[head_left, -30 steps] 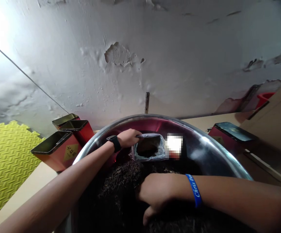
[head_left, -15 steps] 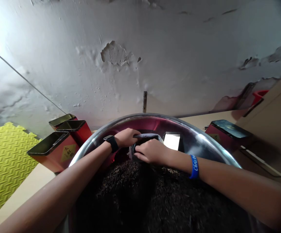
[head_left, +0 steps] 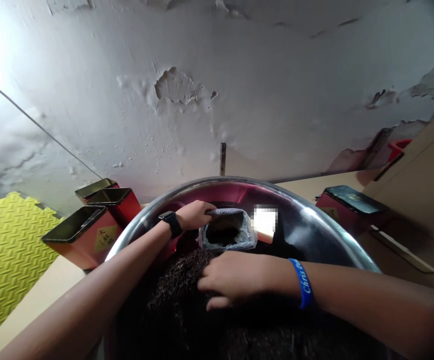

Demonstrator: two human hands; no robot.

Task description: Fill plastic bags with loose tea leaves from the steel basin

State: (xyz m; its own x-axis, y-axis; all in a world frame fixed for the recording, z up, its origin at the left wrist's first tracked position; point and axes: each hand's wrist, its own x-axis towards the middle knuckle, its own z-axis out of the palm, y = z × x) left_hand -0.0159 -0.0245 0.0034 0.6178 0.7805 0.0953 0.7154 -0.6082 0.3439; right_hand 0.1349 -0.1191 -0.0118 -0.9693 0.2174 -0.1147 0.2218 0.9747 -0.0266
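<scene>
- Our right hand (head_left: 234, 277) has come back from the mouth of the bag (head_left: 250, 235) since half a second ago, down to the dark leaves (head_left: 179, 277).
- The bag sits, mouth up, inside the big metal bowl (head_left: 314, 237), toward the far side.
- Our left hand (head_left: 195, 215) pinches the bag's left edge.
- Our right fingers bend a little; we cannot tell if they hold leaves.
- Three red tins (head_left: 92, 245) stand left of the bowl.
</scene>
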